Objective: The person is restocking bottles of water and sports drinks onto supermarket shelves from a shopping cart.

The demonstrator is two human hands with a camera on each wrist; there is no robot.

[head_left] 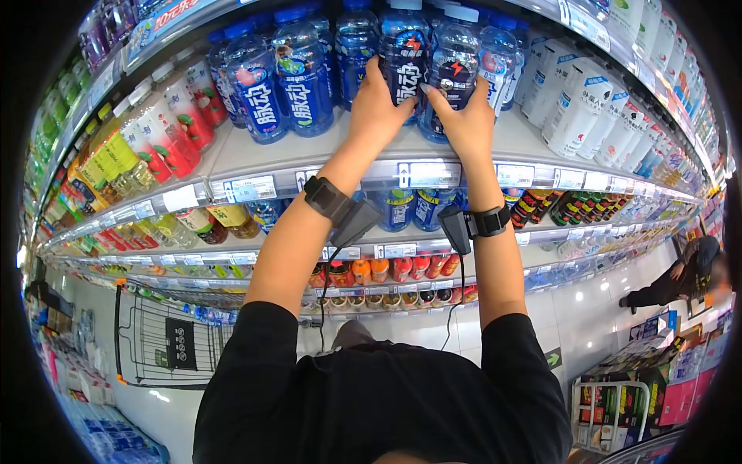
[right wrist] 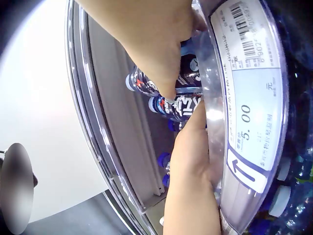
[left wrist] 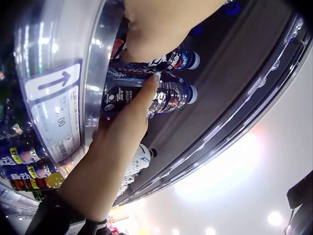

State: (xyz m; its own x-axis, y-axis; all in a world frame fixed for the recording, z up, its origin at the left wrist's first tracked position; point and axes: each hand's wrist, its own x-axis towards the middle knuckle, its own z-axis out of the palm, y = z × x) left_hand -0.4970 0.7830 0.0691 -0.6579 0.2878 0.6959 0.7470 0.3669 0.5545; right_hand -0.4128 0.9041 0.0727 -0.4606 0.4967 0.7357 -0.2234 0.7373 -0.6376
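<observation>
On the shelf, two dark-labelled bottles with pale caps stand side by side. My left hand grips the left bottle, thumb across its front and fingers along its outer side. Around the right bottle, my right hand has its thumb in front and its fingers on the far right side. The left wrist view shows the right thumb lying along a bottle, with my left hand close above. In the right wrist view, my right hand partly covers the dark bottles; both palms are hidden.
Blue bottles stand left of the hands, and white bottles to the right. A price-tagged shelf edge runs below the wrists. Lower shelves hold more drinks. A shopping cart is at lower left; a person is at far right.
</observation>
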